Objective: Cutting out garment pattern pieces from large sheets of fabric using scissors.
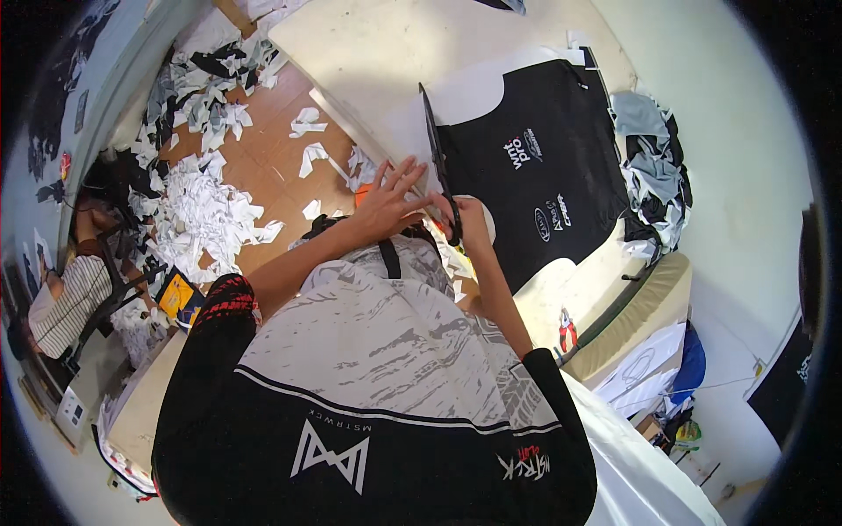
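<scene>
My right hand (471,223) grips the black handles of a long pair of scissors (431,130). The blades point away from me along the near edge of the table and lie over white material beside a black printed fabric panel (491,145). Just left of the scissors is my left hand (392,203), its fingers stretched out and apart at the table edge, near the handles. The panel lies flat on the cream table, with small white and red prints on it. Whether the blades are apart is not clear.
White, grey and black fabric scraps (206,206) cover much of the floor at left. A bundle of grey and black cloth (647,162) sits at the table's right edge. Red-handled pliers (567,331) lie on the table's near right. Another person (70,302) sits at far left.
</scene>
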`<state>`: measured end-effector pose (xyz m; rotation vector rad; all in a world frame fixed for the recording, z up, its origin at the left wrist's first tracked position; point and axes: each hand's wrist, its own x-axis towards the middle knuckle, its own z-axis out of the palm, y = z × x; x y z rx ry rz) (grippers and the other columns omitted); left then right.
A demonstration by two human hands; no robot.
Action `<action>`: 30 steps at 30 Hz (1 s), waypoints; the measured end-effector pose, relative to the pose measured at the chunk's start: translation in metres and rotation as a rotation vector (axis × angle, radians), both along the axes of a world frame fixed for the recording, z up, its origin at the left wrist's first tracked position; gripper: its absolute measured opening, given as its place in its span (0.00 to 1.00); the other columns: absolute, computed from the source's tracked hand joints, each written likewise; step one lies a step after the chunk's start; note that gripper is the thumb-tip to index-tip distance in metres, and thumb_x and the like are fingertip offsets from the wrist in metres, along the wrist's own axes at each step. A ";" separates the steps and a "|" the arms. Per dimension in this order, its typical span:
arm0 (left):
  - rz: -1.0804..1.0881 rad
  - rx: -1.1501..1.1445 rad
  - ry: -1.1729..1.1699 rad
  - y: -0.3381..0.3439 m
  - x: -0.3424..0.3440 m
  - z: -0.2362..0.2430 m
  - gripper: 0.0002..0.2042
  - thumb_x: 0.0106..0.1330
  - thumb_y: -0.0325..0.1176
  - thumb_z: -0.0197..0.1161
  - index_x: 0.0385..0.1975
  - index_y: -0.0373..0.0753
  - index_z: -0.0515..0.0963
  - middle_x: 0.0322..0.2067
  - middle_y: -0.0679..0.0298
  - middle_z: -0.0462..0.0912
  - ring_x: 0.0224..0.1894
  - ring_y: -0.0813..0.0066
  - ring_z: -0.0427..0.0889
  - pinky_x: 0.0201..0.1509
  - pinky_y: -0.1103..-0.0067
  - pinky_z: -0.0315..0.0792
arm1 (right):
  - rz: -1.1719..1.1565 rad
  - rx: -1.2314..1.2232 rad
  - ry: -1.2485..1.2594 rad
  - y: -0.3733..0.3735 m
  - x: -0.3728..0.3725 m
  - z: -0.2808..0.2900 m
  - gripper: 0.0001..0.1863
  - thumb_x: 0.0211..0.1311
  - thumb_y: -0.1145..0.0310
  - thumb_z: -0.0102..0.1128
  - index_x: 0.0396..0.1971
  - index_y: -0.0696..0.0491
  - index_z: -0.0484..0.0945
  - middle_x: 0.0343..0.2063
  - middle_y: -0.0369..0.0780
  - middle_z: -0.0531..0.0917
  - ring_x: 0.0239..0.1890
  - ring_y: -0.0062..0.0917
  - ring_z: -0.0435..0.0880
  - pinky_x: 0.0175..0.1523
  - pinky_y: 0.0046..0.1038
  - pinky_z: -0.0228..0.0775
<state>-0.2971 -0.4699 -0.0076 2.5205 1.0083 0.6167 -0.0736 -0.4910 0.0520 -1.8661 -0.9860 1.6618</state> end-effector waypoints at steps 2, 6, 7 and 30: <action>-0.003 0.012 -0.009 0.009 -0.004 0.003 0.21 0.68 0.48 0.71 0.60 0.59 0.83 0.78 0.52 0.62 0.83 0.46 0.53 0.79 0.38 0.49 | -0.091 0.040 0.053 0.000 -0.010 0.004 0.28 0.66 0.46 0.76 0.19 0.56 0.79 0.13 0.34 0.77 0.12 0.18 0.75 0.19 0.23 0.63; 0.271 0.066 0.014 0.032 -0.009 0.008 0.21 0.69 0.46 0.71 0.60 0.52 0.82 0.72 0.54 0.69 0.79 0.44 0.60 0.78 0.38 0.50 | -0.314 0.174 -0.068 -0.017 -0.009 0.021 0.28 0.70 0.50 0.73 0.16 0.54 0.77 0.11 0.34 0.75 0.11 0.17 0.73 0.20 0.24 0.60; 0.261 0.074 0.020 0.041 -0.012 0.011 0.21 0.69 0.46 0.71 0.60 0.52 0.82 0.72 0.54 0.69 0.79 0.44 0.60 0.78 0.38 0.50 | -0.388 0.215 -0.155 -0.023 -0.011 0.027 0.28 0.71 0.51 0.72 0.16 0.53 0.76 0.11 0.34 0.75 0.11 0.17 0.71 0.20 0.23 0.59; -0.321 0.071 0.008 0.122 0.259 0.047 0.34 0.66 0.57 0.71 0.68 0.45 0.75 0.71 0.44 0.67 0.74 0.39 0.66 0.70 0.44 0.63 | -0.985 0.106 -1.068 -0.159 0.168 -0.008 0.32 0.69 0.41 0.69 0.44 0.60 0.78 0.37 0.57 0.89 0.43 0.60 0.88 0.48 0.50 0.78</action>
